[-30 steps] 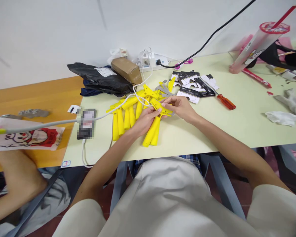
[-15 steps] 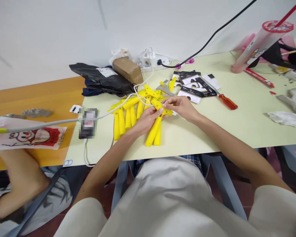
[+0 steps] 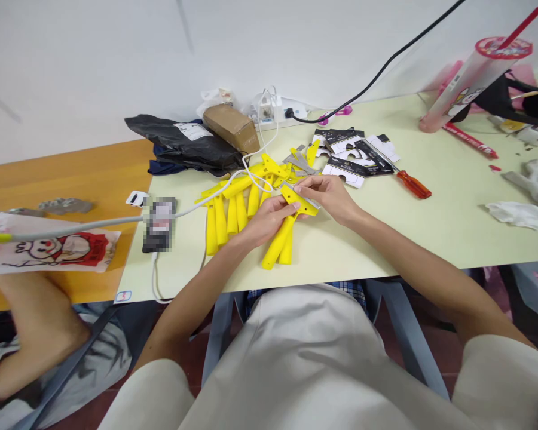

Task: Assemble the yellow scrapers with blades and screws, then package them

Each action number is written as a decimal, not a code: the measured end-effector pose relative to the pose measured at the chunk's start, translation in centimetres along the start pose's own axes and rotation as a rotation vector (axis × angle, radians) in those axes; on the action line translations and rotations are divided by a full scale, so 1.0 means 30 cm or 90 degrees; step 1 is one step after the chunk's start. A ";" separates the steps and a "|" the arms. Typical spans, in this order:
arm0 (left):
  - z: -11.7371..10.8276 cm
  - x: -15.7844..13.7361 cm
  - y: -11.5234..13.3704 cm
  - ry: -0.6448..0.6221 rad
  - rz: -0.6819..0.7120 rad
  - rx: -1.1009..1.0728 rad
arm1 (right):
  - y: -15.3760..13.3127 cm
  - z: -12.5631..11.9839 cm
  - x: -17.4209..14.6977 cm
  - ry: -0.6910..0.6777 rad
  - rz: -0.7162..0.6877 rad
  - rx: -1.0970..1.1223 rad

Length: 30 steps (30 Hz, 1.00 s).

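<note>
The left hand grips a smooth yellow plastic scraper above the tabletop, and the right hand pinches its wide, flat head, where shiny metal shows. Round yellow handles lie just beside. From far away, I can't read the tiny print on the black and white cards. A thin bag has a snowman picture.

A white wall backs a pale table and orange table above reddish floor.
</note>
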<state>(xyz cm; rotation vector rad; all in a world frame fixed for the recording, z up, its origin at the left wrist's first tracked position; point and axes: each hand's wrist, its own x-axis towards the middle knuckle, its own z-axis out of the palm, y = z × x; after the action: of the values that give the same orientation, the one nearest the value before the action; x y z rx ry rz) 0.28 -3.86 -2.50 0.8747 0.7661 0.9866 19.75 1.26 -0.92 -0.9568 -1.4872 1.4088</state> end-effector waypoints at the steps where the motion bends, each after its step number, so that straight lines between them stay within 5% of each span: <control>1: 0.003 -0.003 0.005 -0.002 -0.002 -0.005 | 0.000 0.002 -0.001 0.000 0.002 0.005; 12: 0.020 -0.030 0.054 0.000 -0.066 -0.023 | -0.028 -0.023 0.003 -0.050 -0.016 0.019; 30: 0.031 -0.037 0.058 -0.034 -0.052 -0.012 | -0.048 -0.061 0.019 -0.139 0.029 0.039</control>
<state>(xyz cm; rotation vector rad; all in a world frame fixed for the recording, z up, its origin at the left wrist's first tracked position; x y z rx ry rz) 0.02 -4.62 -0.38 0.8443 0.7404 0.8942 21.32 2.31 0.56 -0.8251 -1.5788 1.6244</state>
